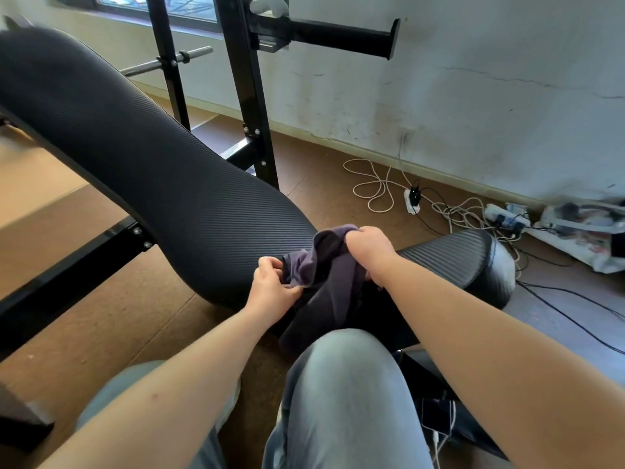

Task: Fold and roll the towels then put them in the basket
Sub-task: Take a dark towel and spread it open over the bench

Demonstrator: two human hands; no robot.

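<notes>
A dark purple-grey towel [329,282] hangs bunched between both hands, in front of the near end of a black ribbed weight bench [162,170]. My left hand [274,286] pinches the towel's left edge. Gripping a fold near the top, my right hand [370,253] holds the cloth up with curled fingers. The towel's lower part drapes down to my right knee [345,384]. No basket is in view.
The bench's black steel rack [250,96] and a bar stand behind it. White and black cables with power strips [411,198] lie on the brown floor along the wall at right. A phone [436,416] on a cable lies by my right leg.
</notes>
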